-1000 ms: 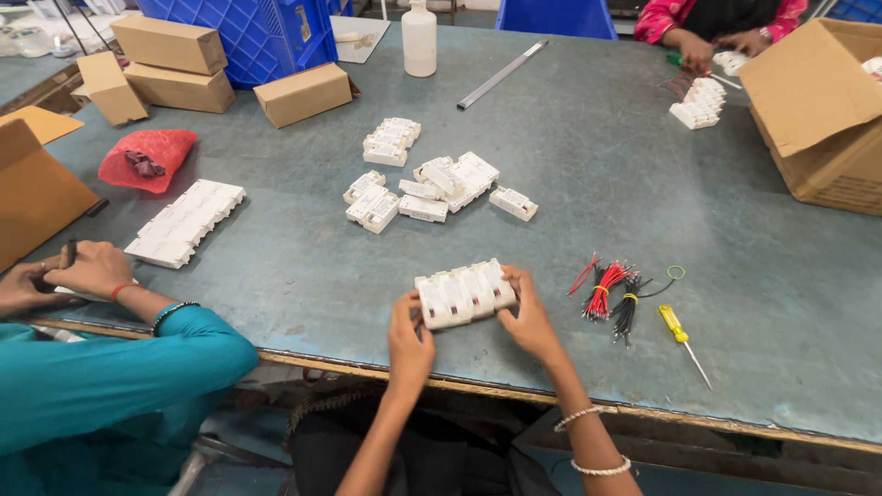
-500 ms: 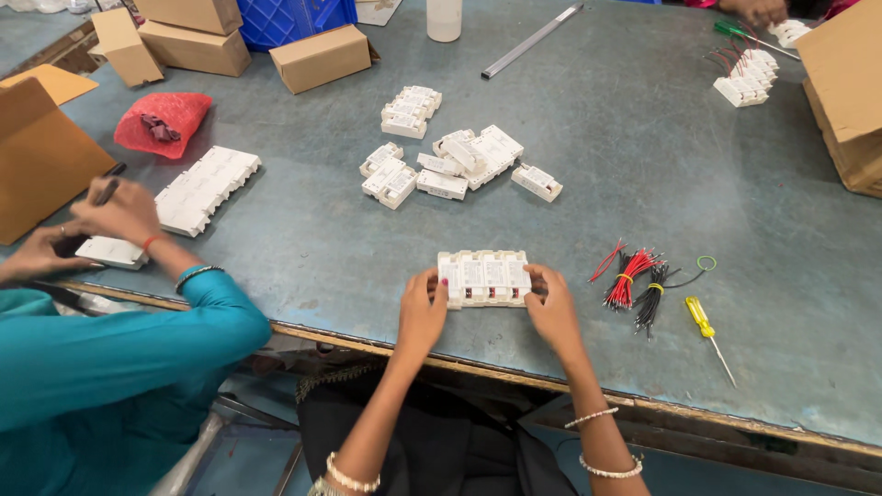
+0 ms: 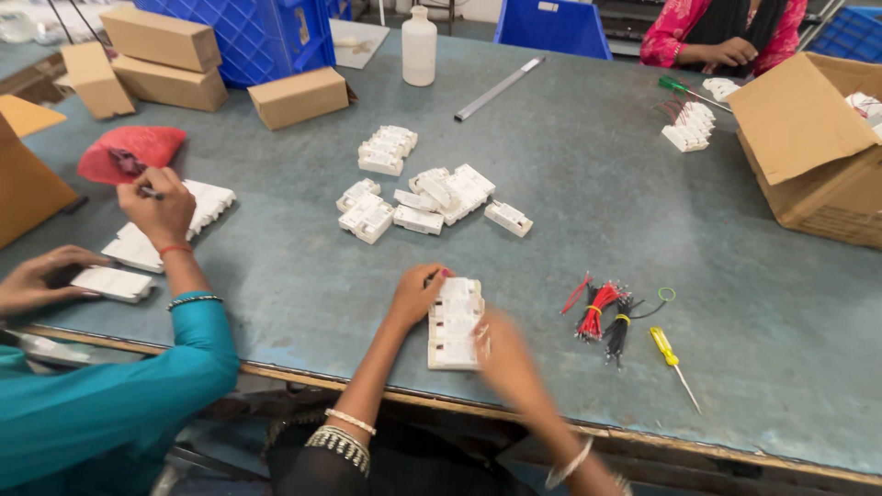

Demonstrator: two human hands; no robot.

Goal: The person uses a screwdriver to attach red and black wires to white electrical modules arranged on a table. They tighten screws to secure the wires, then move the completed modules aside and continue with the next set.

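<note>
A row of joined white plastic switch blocks (image 3: pixel 454 321) lies near the front edge of the grey table (image 3: pixel 588 174), turned lengthwise away from me. My left hand (image 3: pixel 418 296) rests against its far left side with fingers curled on it. My right hand (image 3: pixel 503 354), blurred by motion, is at the row's near right end and touches it. A loose heap of the same white blocks (image 3: pixel 424 197) lies farther in, beyond my hands.
Bundles of red and black wires (image 3: pixel 604 317) and a yellow screwdriver (image 3: pixel 671 360) lie to the right. A co-worker in a teal sleeve (image 3: pixel 119 386) works on the left beside a row of white blocks (image 3: pixel 175 220). Cardboard boxes (image 3: pixel 808 147), a blue crate (image 3: pixel 262 37) and a white bottle (image 3: pixel 419 46) stand farther back.
The row of white blocks has been turned from crosswise to lengthwise on the table. My right hand has swung to its near end. The co-worker's hand has moved along their blocks.
</note>
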